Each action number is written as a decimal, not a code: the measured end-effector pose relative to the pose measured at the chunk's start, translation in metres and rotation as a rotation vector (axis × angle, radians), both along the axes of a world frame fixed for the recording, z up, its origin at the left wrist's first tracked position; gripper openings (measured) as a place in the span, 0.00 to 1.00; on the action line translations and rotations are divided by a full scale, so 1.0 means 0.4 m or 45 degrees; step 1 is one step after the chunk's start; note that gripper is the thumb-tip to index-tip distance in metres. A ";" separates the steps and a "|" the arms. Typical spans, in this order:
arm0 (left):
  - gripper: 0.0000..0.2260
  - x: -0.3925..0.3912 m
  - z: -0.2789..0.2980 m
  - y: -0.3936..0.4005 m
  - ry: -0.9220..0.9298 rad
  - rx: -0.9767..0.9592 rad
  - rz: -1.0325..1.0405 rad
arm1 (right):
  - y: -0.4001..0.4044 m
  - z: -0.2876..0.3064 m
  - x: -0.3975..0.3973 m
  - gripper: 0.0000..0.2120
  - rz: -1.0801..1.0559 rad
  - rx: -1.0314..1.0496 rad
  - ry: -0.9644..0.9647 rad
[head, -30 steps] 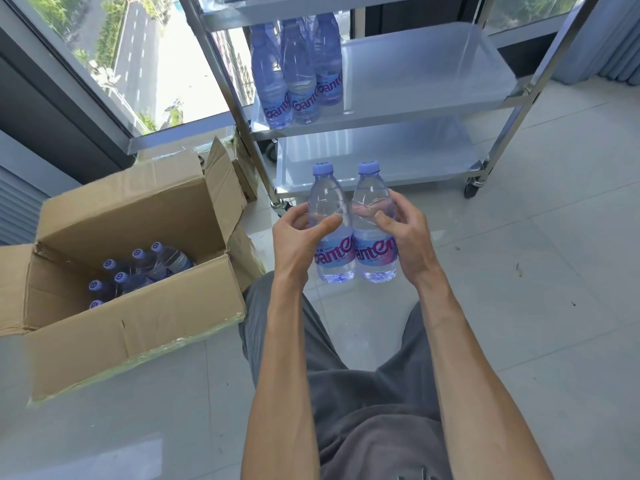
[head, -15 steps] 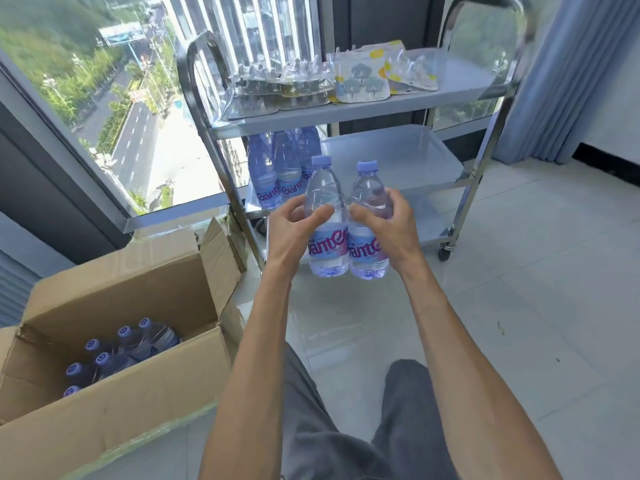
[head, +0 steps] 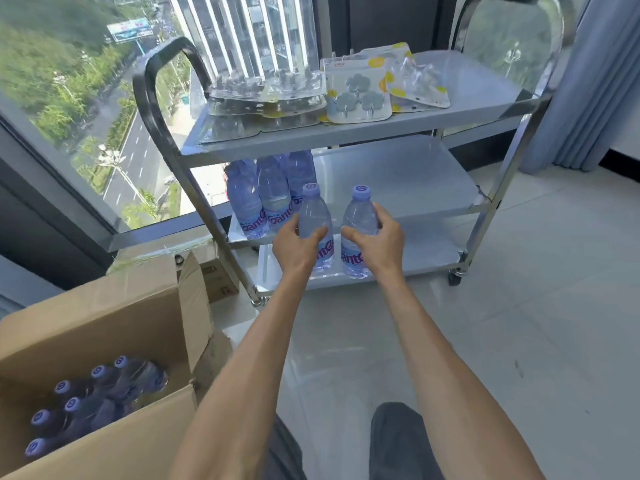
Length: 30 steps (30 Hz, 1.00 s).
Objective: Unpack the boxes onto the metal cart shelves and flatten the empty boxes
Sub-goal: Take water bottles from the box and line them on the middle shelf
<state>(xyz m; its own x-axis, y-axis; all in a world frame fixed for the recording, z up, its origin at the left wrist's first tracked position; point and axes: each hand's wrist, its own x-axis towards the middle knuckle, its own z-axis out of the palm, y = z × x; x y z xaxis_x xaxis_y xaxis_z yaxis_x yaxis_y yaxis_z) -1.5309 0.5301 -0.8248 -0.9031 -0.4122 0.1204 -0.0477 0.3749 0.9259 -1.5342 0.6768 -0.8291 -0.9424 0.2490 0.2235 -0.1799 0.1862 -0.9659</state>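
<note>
Each hand is gripping one upright water bottle around its clear shoulder: the left hand (head: 298,244) is wrapping thumb and fingers round the left bottle (head: 316,227), and the right hand (head: 378,241) is doing the same with the right bottle (head: 358,233). Both bottles are hanging in the air in front of the cart (head: 498,188), level with the middle shelf (head: 398,181), just beside the bottles (head: 266,195) standing at that shelf's left end.

To do this step well, the bottles are best carried level over the shelf's raised lip and set down on their flat bases next to the standing group, keeping them upright so the smooth, curved plastic is not sliding in the fingers; releasing only once each base is bearing fully on the metal looks wise.

Shelves are showing as flat, polished, reflective metal with rounded tubular handles. Bottles are thin, transparent plastic with purple caps and printed labels. More capped bottles are sitting in the open cardboard box (head: 104,327), whose matte brown flaps are standing open.
</note>
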 end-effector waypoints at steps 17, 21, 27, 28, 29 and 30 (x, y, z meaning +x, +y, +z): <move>0.27 -0.322 -0.027 0.010 0.027 -0.301 0.234 | -0.054 -0.040 -0.337 0.16 -0.087 -0.140 0.100; 0.23 -0.315 -0.034 0.006 -0.029 -0.533 0.391 | -0.104 -0.046 -0.348 0.16 0.022 -0.070 0.134; 0.27 -0.292 -0.041 0.000 0.028 -0.335 0.448 | -0.109 -0.079 -0.374 0.20 0.186 0.140 0.123; 0.25 -0.291 -0.041 -0.002 0.036 -0.306 0.452 | -0.105 -0.092 -0.375 0.23 0.198 0.182 0.079; 0.24 -0.291 -0.040 -0.003 0.040 -0.316 0.459 | -0.101 -0.106 -0.374 0.27 0.192 0.222 0.029; 0.22 -0.292 -0.041 -0.005 0.037 -0.343 0.463 | -0.098 -0.118 -0.372 0.31 0.174 0.234 -0.015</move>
<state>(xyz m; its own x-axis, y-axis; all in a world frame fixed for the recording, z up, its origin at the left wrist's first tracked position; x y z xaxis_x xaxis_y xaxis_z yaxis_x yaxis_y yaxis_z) -1.6475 0.5282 -0.8411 -0.7003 -0.6523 0.2899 -0.1965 0.5666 0.8002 -1.6829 0.6377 -0.8764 -0.9673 0.0749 0.2423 -0.2045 0.3342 -0.9201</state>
